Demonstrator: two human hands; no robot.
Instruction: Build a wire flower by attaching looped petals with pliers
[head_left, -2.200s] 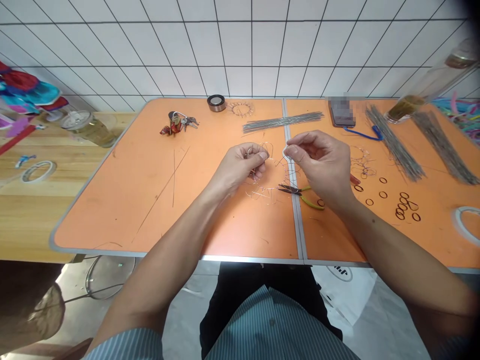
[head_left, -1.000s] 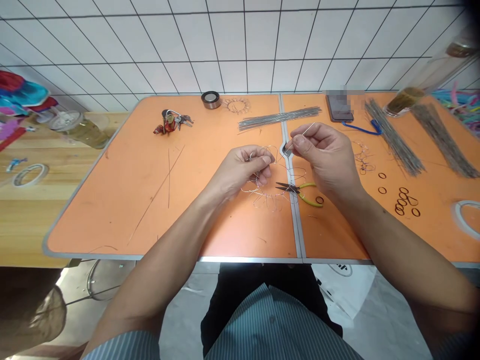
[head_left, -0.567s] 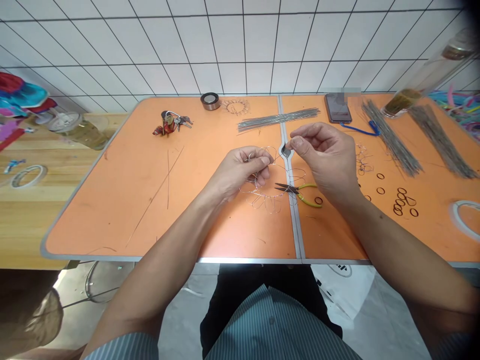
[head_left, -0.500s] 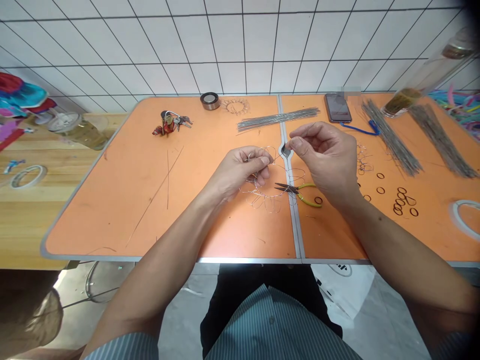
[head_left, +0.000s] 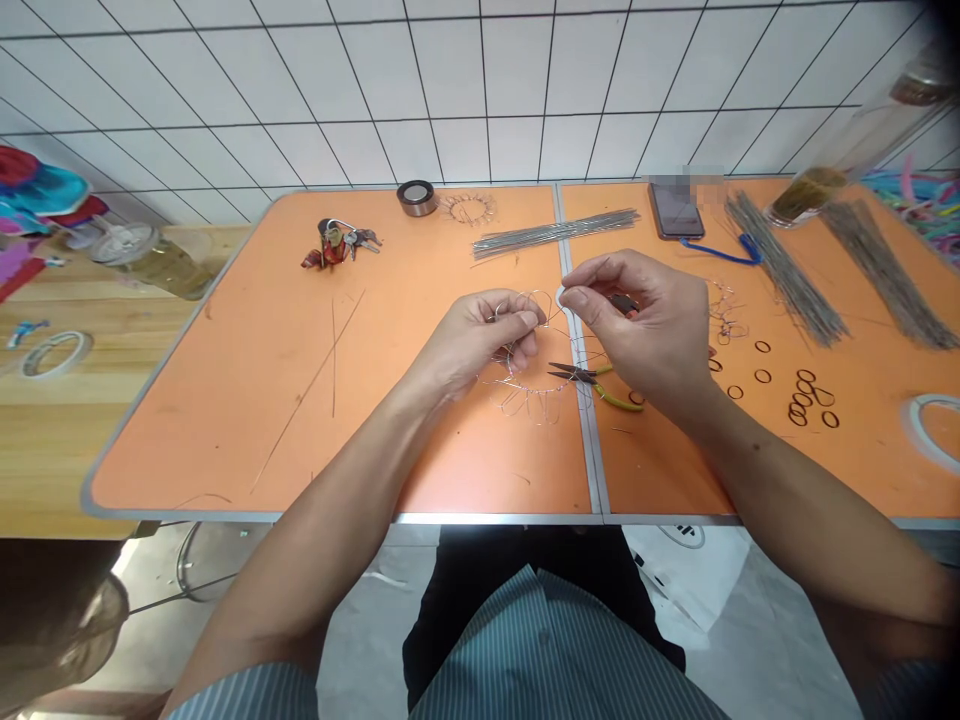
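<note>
My left hand [head_left: 501, 335] is closed, its thumb and fingers pinching a thin wire ring [head_left: 534, 390] with several wire loops round its edge. The ring hangs just above the orange table. To its right my right hand [head_left: 637, 310] has thumb and forefinger pressed together, close to the ring's upper side; whatever they pinch is too fine to make out. A dark patch shows in the gap under its curled fingers. Below the right hand lie yellow-handled pliers [head_left: 619, 402], jaws pointing left, partly behind the wire loops.
Behind the hands lie a wire bundle [head_left: 555, 234], tape roll [head_left: 417, 198], another wire ring [head_left: 469, 209] and keys [head_left: 341, 243]. To the right are a phone [head_left: 676, 210], more wire bundles [head_left: 787, 270], small dark rings [head_left: 806, 400] and a bottle [head_left: 810, 195]. Loose wires [head_left: 307, 390] lie left.
My right hand has shifted slightly left and its fingertips have come nearer to my left hand. The left hand keeps its hold on the wire ring, almost still.
</note>
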